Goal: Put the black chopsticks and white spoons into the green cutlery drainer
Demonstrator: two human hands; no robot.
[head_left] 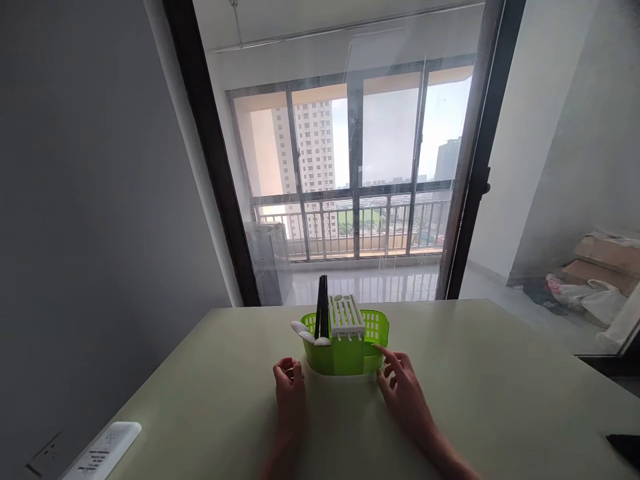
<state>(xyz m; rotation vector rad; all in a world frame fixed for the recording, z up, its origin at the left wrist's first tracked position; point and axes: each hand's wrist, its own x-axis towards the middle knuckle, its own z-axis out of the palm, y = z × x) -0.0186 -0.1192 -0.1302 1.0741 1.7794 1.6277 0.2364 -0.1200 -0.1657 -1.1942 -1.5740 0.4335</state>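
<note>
1. Item: green plastic cutlery drainer, standing upright on the pale table, near its far edge and in front of the glass door.
2. Contents: black chopsticks stood on end in the left compartment; white spoons leaned out over the left rim; a white slotted insert sat at the middle.
3. My left hand: fingers curled in toward the palm, pinching nothing that I could see, resting on the table just beside the drainer's left base, apart from it.
4. My right hand: fingers loosely spread, forefinger stretched out and touching the drainer's right wall near the rim.
5. Step in hand, as I judged it: closing on the drainer from both sides, no grasp made.
6. Next move, in my judgement: it called for both palms flat against the walls, low down, since the tall chopsticks could have tipped it.
7. Also present: a white remote control at the near left corner.
</note>
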